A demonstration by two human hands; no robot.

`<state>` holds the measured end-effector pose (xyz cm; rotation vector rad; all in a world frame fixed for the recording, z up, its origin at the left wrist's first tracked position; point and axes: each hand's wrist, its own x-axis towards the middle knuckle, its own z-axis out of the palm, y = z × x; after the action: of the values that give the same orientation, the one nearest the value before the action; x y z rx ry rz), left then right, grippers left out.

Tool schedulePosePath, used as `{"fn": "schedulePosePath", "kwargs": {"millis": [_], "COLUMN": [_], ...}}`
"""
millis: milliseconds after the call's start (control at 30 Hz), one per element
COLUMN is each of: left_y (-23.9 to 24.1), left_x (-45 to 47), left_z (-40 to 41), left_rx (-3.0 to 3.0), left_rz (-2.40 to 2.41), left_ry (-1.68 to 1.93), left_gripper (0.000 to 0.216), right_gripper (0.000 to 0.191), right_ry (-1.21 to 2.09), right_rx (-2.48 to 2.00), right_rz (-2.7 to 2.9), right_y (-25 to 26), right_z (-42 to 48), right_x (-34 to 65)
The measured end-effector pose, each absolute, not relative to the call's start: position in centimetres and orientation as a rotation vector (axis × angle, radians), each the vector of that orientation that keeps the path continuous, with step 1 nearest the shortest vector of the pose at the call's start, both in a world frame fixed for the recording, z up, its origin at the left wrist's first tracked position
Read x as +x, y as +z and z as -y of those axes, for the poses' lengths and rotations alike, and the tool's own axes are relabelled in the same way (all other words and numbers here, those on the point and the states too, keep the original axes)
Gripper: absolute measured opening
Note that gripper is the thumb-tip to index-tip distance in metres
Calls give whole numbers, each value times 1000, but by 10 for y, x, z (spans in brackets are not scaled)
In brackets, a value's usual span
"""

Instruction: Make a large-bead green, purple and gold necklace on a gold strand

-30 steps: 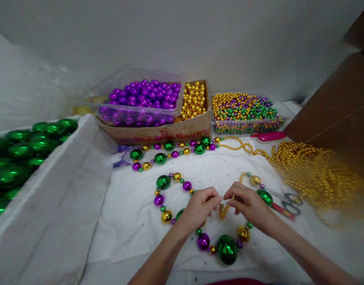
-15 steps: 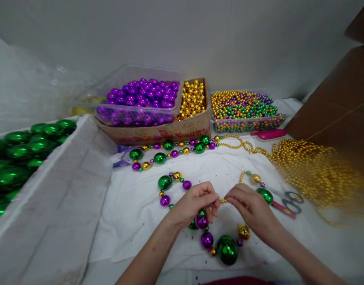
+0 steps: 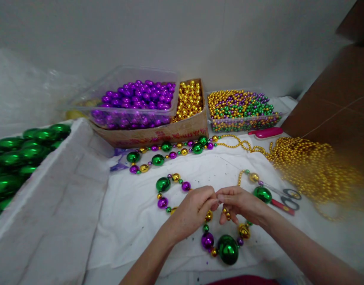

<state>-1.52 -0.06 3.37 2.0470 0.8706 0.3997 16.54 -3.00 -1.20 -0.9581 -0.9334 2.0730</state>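
Observation:
My left hand [image 3: 195, 208] is closed in a pinch, its fingertips meeting those of my right hand [image 3: 239, 202]. Between them runs what looks like a thin clear thread of a bead necklace; its exact ends are hidden by the fingers. A few gold beads [image 3: 226, 214] hang by the curled lower fingers of my right hand. Below, the necklace's strand curves over the white cloth [image 3: 131, 233], with a big green bead [image 3: 228, 249], a purple bead [image 3: 207, 240] and a gold bead [image 3: 244, 230]. Another part of beads [image 3: 163, 184] loops out past my left hand.
Scissors [image 3: 289, 198] with a red-handled tool [image 3: 283, 206] lie at right, beside a gold bead-chain heap [image 3: 306, 158]. Behind stand a tub of purple beads [image 3: 140, 95], a cardboard box [image 3: 155, 134], and a tub of mixed beads [image 3: 241, 111]. A foam box [image 3: 66, 186] of green balls is left.
My hands have come together, fingertips now touching. The short gold bead piece seen between them is no longer there; gold beads now show under my right hand. The view shifted slightly.

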Motion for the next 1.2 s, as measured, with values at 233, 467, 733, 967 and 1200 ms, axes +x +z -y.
{"fn": "schedulePosePath", "kwargs": {"millis": [233, 467, 733, 967, 1200], "left_y": [27, 6, -28, -15, -31], "left_x": [-15, -18, -24, -18, -26], "left_z": [5, 18, 46, 64, 87], "left_rx": [2209, 1864, 1381, 509, 261], "left_rz": [-847, -1052, -1263, -726, -640], "left_ry": [376, 750, 960, 979, 904], "left_gripper": [27, 20, 17, 15, 28], "right_gripper": [31, 25, 16, 20, 28], "right_ry": [2023, 1834, 1702, 1841, 1851], "right_rx": [-1077, -1061, -948, -722, -1010], "right_rz": [869, 631, 278, 177, 496], "right_y": [-16, -23, -36, -18, -29], "right_z": [31, 36, 63, 80, 89], "right_x": [167, 173, 205, 177, 173]}}
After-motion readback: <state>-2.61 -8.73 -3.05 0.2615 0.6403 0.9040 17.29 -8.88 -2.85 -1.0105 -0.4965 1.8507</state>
